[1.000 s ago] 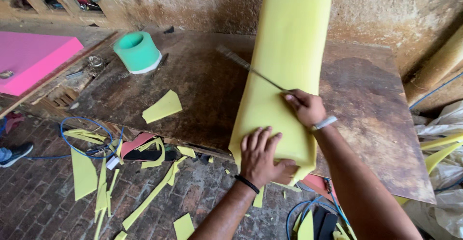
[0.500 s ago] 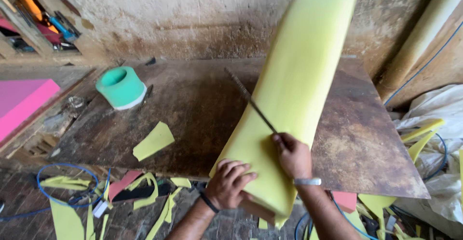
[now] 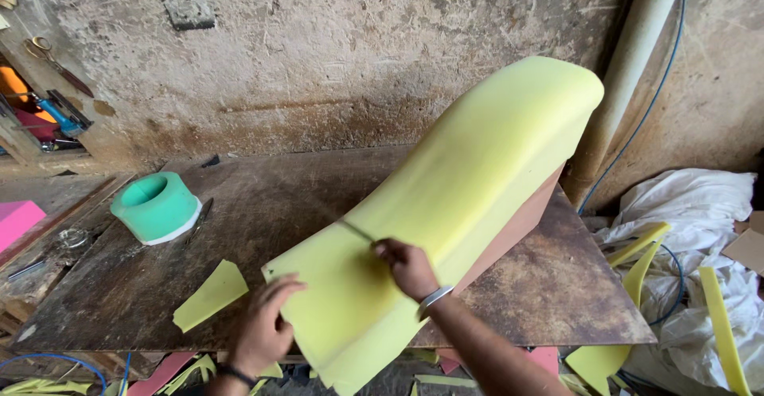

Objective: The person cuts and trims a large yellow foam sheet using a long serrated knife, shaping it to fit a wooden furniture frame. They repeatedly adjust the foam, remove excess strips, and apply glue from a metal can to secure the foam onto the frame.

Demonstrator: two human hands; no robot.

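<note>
Two hands work one long yellow foam piece (image 3: 446,213), which lies across the worn wooden table (image 3: 557,300), its near end overhanging the table's front edge and its far end curving up toward the wall. At that near end the left hand (image 3: 267,320) presses flat, fingers spread, clasping nothing. Just beyond, the right hand (image 3: 407,267) is clenched round a thin blade (image 3: 354,230) laid across the foam. It looks light, soft and bendy, best steadied with open palms. Left of the foam lie a yellow offcut (image 3: 211,294) and, farther, a green ring (image 3: 155,205).
</note>
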